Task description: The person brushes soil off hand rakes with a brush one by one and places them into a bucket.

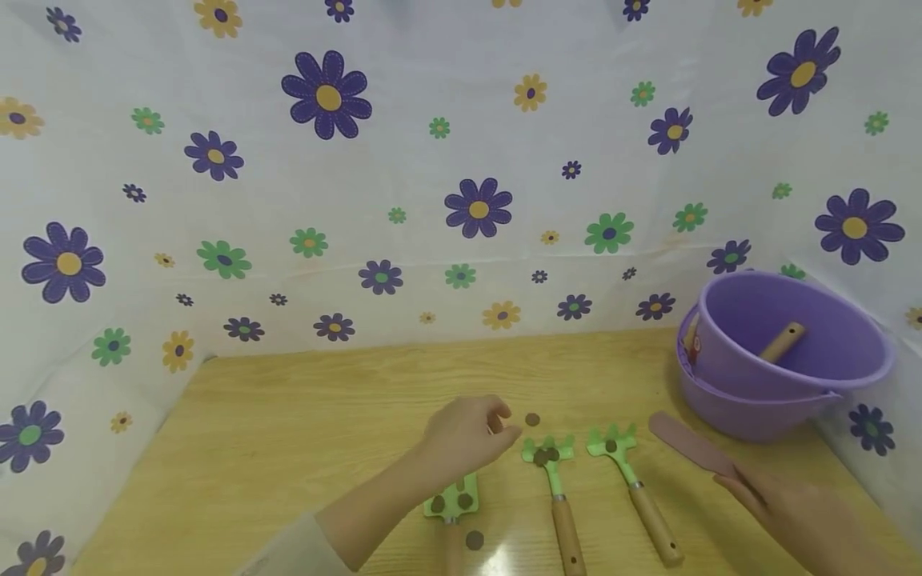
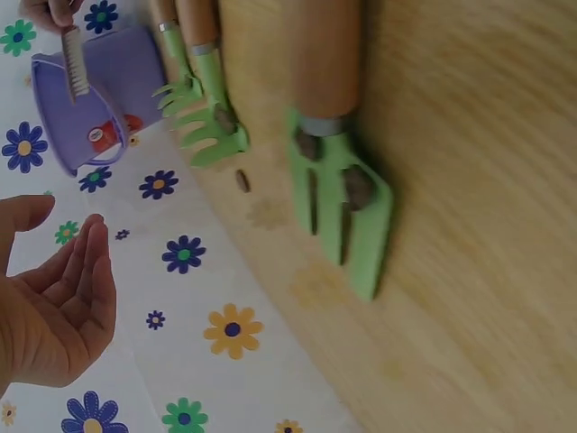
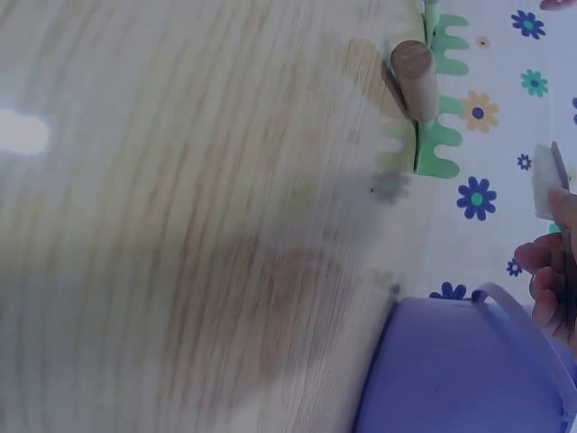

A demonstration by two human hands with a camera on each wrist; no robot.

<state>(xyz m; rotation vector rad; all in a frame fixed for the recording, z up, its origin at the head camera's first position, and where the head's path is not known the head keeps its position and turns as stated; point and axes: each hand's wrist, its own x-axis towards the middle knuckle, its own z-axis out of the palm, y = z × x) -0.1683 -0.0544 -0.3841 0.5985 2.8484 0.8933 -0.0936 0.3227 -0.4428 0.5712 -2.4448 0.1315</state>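
Note:
My right hand (image 1: 807,512) grips a brush (image 1: 691,444) with a flat pinkish back; its pale bristles show in the left wrist view. My left hand (image 1: 468,436) hovers over the table with fingers loosely bent and nothing in them. Under the left forearm lies a green hand fork (image 2: 365,234) with a wooden handle and dark brown round pieces (image 2: 359,188) on its head. To its right are two small green rakes, one nearer (image 1: 553,472) and one farther right (image 1: 651,520), also bearing brown pieces. One loose brown disc (image 1: 532,419) sits just right of the left hand.
A purple bucket (image 1: 749,412) stands at the back right, its handle hanging down, with a wooden handle (image 1: 781,342) showing inside. Another brown disc (image 1: 475,541) lies near the front of the wooden table (image 1: 288,432). Flower-printed cloth (image 1: 403,160) hangs behind and at the sides.

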